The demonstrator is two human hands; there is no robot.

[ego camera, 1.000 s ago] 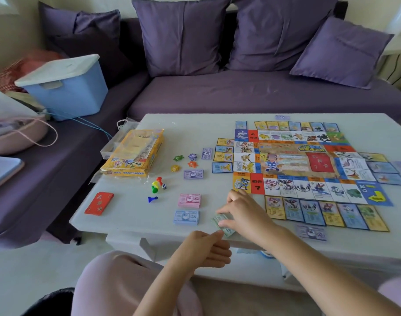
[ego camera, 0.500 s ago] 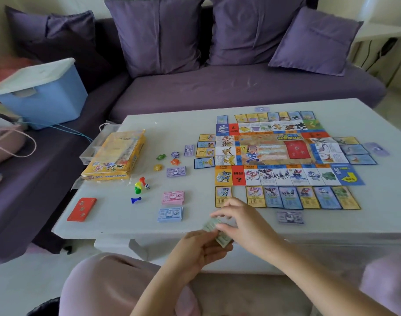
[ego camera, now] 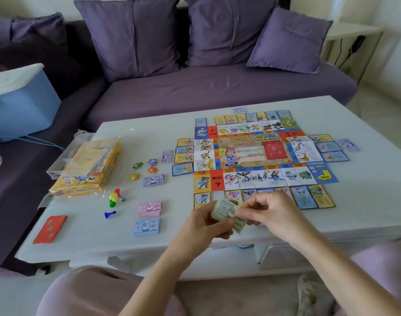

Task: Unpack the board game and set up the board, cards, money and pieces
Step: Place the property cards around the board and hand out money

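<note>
The colourful game board (ego camera: 254, 153) lies flat on the white table (ego camera: 149, 133), ringed by property cards. My left hand (ego camera: 201, 224) grips a stack of green money notes (ego camera: 225, 212) above the table's near edge. My right hand (ego camera: 270, 210) pinches the top of that same stack. Left of my hands lie a pink money stack (ego camera: 149, 208), a blue money stack (ego camera: 146, 227) and a purple money stack (ego camera: 153, 180). Coloured pawns and a die (ego camera: 115, 198) sit further left, with small star-shaped tokens (ego camera: 144, 168) behind them.
The yellow game box (ego camera: 87, 167) rests at the table's left. A red card deck (ego camera: 50, 229) lies at the near left corner. A purple sofa (ego camera: 217, 87) with cushions stands behind, and a blue storage bin (ego camera: 19, 103) sits on its left part.
Both hands have lifted the green notes off the table's near edge and brought them together. The camera view has shifted left and down.
</note>
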